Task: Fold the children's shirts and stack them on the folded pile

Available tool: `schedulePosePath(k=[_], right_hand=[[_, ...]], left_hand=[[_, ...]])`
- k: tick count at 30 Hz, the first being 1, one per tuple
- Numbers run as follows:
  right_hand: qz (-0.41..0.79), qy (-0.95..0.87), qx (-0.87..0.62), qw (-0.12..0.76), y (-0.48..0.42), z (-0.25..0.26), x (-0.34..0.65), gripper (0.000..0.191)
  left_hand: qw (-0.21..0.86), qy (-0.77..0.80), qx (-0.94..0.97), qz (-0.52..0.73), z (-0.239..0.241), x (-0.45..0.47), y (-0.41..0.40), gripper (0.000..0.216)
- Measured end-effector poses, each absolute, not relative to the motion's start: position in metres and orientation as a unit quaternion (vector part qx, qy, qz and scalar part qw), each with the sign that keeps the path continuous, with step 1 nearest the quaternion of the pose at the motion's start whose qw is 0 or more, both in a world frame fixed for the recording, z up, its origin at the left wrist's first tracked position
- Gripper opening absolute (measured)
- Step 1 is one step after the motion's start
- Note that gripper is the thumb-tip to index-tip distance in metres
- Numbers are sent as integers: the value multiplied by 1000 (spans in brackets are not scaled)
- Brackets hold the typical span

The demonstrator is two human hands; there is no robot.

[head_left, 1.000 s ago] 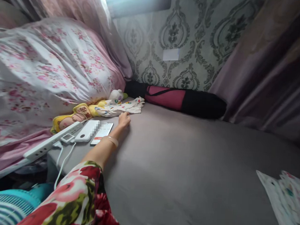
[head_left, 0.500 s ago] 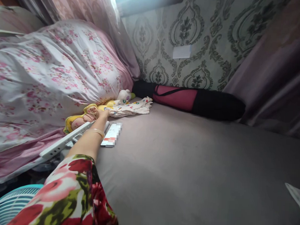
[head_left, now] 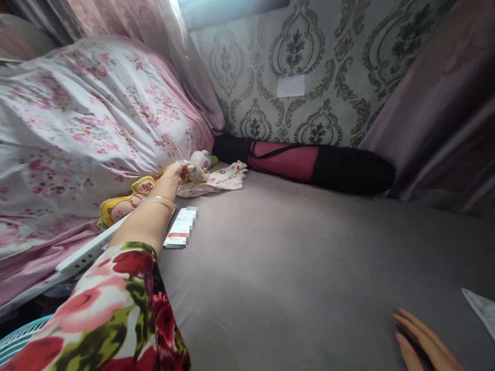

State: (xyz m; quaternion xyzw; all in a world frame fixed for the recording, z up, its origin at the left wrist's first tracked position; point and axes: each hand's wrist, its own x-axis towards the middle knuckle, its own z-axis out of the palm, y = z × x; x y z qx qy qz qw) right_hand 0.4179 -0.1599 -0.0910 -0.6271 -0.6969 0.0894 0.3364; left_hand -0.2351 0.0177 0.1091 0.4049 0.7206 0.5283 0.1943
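Note:
My left hand [head_left: 176,173] reaches far over the grey mattress [head_left: 293,264] and is closed on a small white and yellow plush toy [head_left: 198,162] beside the floral duvet. A patterned white cloth [head_left: 219,180] lies just right of the toy. A phone [head_left: 181,234] lies by my left wrist, and a yellow cartoon cushion [head_left: 122,204] sits to its left. My right hand [head_left: 431,356] rests flat on the mattress at the lower right with its fingers stretched out, holding nothing.
A heaped pink floral duvet [head_left: 78,123] fills the left. A white power strip [head_left: 86,251] lies along the bed's left edge. A black and pink rolled bag [head_left: 318,165] lies against the patterned wall. A teal fan [head_left: 2,347] is at the lower left; paper [head_left: 488,313] is at the right edge.
My left hand moved from the yellow cushion up to the plush toy and closed on it. My right hand came into view at the lower right.

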Motion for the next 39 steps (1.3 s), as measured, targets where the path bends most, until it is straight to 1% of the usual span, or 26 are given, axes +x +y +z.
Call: schedulePosePath(k=[2,4,7,10,15,20,23,25,28,31,33,36,37,38,39], right_hand=[[98,-695,-626,338,-161,-89,417,35],[102,-699,-623,337,-161,-88,417,36],[104,-709,-618,324,-161,-87,418,38],[100,-715,-613,320,-162,-86,416,39],[94,-725,-603,321,-162,-81,413,37],[95,-742,-590,304,-158,-72,412,37],[125,-759,-574,280,-152,-51,400,38],[152,-767,-561,272,-146,-29,382,39],[174,-762,-545,304,-133,9,338,35],[200,-738,-516,387,-118,38,281,34],[207,-721,-490,445,-108,50,243,41],[173,-709,-471,496,-97,58,196,64],[161,-705,-466,510,-94,58,185,69],[149,-701,-463,522,-92,59,177,69],[138,-697,-459,534,-90,58,172,65]], left_hand=[[214,710,382,552,124,-227,30,15],[234,678,382,583,140,-213,41,16],[278,568,429,645,162,-182,51,20],[300,481,477,672,179,-148,56,21],[293,428,535,667,193,-103,51,22],[255,461,599,604,198,-67,29,20],[237,453,626,588,198,-46,13,24],[246,430,635,592,198,-33,4,25],[292,398,625,605,197,-16,-10,24],[350,388,590,616,197,0,-27,24],[380,379,570,621,198,11,-41,26],[419,358,554,624,197,24,-63,27],[429,351,552,623,197,27,-70,27],[437,346,550,622,196,29,-76,26],[443,341,548,622,194,30,-81,25]])
